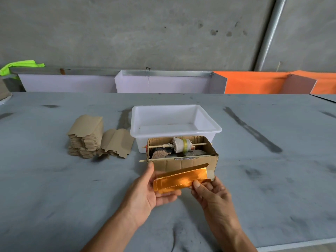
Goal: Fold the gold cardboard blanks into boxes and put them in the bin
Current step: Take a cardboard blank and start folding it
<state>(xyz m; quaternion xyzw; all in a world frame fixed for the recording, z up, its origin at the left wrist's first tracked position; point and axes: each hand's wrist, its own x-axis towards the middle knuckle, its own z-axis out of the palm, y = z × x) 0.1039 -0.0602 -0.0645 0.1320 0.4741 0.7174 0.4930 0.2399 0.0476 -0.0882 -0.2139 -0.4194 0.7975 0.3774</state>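
Observation:
I hold one gold cardboard blank [180, 179] above the grey table, shiny side up, with one long flap raised at its far edge. My left hand [151, 191] cups its left end from below, thumb up beside it. My right hand [209, 190] pinches its right end, thumb on top. A stack of blanks [85, 139] lies brown side up at the left, with a few more blanks [118, 142] leaning beside it. The white bin [174, 124] stands behind, and nothing shows inside it.
A small brown carton [183, 160] with a tape roll on a stick and some scraps sits between my hands and the bin. White and orange panels [254, 82] line the table's far edge. The table's near edge [298, 244] runs at the lower right.

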